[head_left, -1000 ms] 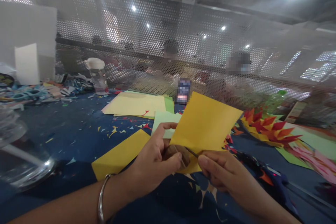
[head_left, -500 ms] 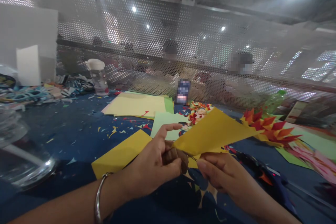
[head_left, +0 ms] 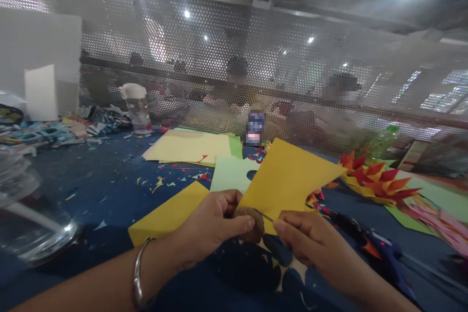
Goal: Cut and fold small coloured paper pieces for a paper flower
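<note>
Pinching 1 brown disc (head_left: 258,227), the left hand (head_left: 208,226) touched yellow paper (head_left: 288,175) low down; the right hand (head_left: 314,241) clasped 1 thin tool (head_left: 266,216).

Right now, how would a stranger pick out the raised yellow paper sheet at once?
At the dark blue table, find the bare left hand and bare right hand. The bright yellow paper sheet is just beyond them. Unlike the yellow paper lying flat to the left, it tilts up off the table.

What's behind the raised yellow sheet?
Behind the yellow sheet, part of a pale green sheet shows on the left and red scraps on the right; whatever lies directly behind is covered.
</note>
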`<state>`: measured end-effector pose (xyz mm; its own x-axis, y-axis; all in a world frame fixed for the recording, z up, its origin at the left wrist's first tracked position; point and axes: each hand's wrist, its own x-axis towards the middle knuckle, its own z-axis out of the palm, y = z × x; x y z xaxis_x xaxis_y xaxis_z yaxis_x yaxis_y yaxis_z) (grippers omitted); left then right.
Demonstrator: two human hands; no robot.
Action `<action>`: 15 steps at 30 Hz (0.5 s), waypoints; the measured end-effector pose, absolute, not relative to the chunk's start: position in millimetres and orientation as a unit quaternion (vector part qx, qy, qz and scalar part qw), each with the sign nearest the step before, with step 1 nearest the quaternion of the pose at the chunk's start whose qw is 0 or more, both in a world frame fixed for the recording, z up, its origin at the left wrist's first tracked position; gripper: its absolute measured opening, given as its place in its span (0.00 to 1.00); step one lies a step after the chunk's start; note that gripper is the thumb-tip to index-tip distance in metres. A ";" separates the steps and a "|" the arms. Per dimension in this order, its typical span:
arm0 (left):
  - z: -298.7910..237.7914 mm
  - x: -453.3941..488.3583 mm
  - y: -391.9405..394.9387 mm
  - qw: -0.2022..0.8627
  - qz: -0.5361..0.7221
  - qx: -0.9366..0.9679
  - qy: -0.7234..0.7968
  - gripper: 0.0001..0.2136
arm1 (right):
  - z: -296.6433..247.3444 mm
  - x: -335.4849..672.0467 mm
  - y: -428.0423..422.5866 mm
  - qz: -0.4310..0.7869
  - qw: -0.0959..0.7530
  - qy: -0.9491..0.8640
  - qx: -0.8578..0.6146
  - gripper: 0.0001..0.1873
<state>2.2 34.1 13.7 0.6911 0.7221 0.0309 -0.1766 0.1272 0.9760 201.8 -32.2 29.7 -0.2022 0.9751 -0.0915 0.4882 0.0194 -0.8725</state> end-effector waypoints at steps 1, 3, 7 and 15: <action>14.7 2.3 33.8 0.716 0.316 0.575 0.237 0.09 | 30.1 201.8 -31.9 0.417 0.288 -0.653 -0.563 0.23; 16.6 2.6 33.0 0.718 0.323 0.569 0.235 0.08 | 30.8 202.1 -31.4 0.412 0.288 -0.655 -0.565 0.24; 17.5 3.0 32.6 0.705 0.336 0.576 0.242 0.07 | 31.6 202.6 -30.9 0.409 0.292 -0.656 -0.563 0.23; 14.3 2.8 32.3 0.706 0.326 0.583 0.236 0.08 | 35.3 201.9 -32.0 0.408 0.287 -0.661 -0.562 0.24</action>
